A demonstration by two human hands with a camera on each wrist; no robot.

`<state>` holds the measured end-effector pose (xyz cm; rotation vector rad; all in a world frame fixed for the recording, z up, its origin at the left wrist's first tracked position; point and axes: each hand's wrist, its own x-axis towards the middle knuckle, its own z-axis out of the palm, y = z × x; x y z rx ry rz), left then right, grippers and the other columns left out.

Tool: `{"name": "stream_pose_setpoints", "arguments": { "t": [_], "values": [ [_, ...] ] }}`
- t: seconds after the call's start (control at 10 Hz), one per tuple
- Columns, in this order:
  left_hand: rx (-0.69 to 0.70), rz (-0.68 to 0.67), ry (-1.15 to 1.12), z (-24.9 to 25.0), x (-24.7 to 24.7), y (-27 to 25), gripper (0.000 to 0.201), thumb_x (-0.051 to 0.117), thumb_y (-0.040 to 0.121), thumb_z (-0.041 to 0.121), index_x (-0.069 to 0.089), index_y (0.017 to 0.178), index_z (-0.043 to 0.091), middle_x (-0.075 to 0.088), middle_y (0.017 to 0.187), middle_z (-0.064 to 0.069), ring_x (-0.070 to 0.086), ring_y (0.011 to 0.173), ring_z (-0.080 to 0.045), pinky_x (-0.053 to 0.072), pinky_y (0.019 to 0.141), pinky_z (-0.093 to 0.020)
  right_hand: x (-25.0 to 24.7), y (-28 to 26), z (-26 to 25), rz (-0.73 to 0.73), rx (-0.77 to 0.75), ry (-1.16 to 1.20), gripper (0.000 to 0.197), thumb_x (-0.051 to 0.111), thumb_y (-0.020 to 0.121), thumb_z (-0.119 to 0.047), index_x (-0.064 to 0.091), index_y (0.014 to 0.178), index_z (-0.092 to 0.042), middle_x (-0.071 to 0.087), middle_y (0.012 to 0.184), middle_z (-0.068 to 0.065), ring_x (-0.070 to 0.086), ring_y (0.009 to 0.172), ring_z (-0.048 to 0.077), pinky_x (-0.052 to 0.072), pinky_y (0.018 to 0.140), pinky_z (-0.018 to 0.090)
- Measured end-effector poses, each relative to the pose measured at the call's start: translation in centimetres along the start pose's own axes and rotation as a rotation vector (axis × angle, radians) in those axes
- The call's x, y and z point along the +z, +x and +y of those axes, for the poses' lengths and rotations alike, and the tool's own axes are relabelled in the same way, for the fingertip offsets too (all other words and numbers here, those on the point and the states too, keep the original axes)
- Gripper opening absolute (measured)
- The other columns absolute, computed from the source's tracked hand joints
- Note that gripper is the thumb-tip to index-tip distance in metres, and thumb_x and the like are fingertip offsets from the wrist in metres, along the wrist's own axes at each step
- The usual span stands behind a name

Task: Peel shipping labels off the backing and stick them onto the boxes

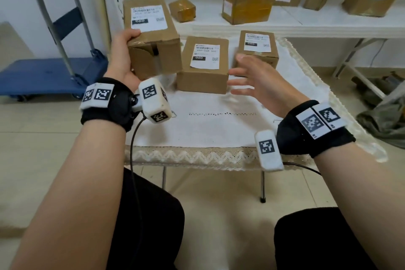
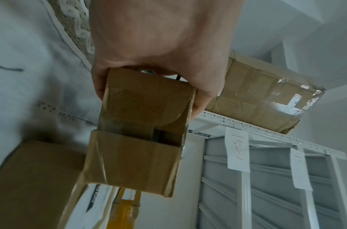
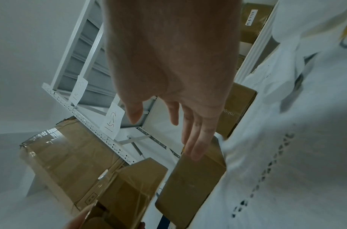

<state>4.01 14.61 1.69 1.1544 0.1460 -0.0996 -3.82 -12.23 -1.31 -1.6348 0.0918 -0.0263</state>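
My left hand (image 1: 122, 55) grips a brown cardboard box (image 1: 153, 37) by its near end and holds it tilted above the table's left side; a white shipping label (image 1: 148, 16) is stuck on its top. In the left wrist view the fingers wrap the taped end of this box (image 2: 141, 139). A second labelled box (image 1: 202, 64) lies on the white cloth, and a third labelled box (image 1: 257, 47) stands behind it on the right. My right hand (image 1: 254, 81) hovers open with spread fingers beside the middle box, holding nothing; its fingers (image 3: 196, 136) point at a box (image 3: 190, 186).
The small table (image 1: 219, 129) has a white lace-edged cloth. Behind it a white shelf (image 1: 306, 19) carries several brown parcels, some labelled. A blue platform trolley (image 1: 50, 72) stands at the left. Bags lie on the floor at the right. My knees are under the near edge.
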Motion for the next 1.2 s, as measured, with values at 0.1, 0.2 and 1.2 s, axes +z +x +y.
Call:
{"name": "stream_pose_setpoints", "arguments": {
  "t": [0.1,0.2,1.2],
  "values": [
    [-0.029,0.042,0.032,-0.6,-0.5,0.7,0.024,0.058,0.095,0.035,0.070,0.109,0.019,0.076,0.075,-0.001,0.071,0.066,-0.018,0.058,0.060,-0.028,0.5,0.0,0.0,0.025,0.012,0.020,0.047,0.058,0.102,-0.046,0.055,0.141,-0.020,0.066,0.133,0.010,0.073,0.109,0.026,0.061,0.092,0.038],
    [-0.050,0.111,0.053,-0.8,-0.9,0.9,0.017,0.055,0.098,0.033,0.063,0.099,0.019,0.071,0.057,0.000,0.069,0.048,-0.014,0.058,0.050,-0.026,0.8,0.1,0.0,0.054,0.009,0.051,0.042,0.058,0.103,-0.041,0.056,0.138,-0.019,0.066,0.132,0.013,0.072,0.101,0.023,0.062,0.088,0.037],
    [0.376,0.230,0.497,-3.9,2.6,3.7,0.036,0.070,0.080,0.059,0.064,0.108,0.036,0.065,0.127,0.006,0.062,0.116,-0.011,0.050,0.105,-0.036,-2.8,-1.2,-0.3,0.368,0.033,0.197,0.022,0.059,0.103,-0.026,0.060,0.124,-0.018,0.062,0.131,0.011,0.067,0.116,0.026,0.062,0.084,0.032]
  ]
}}
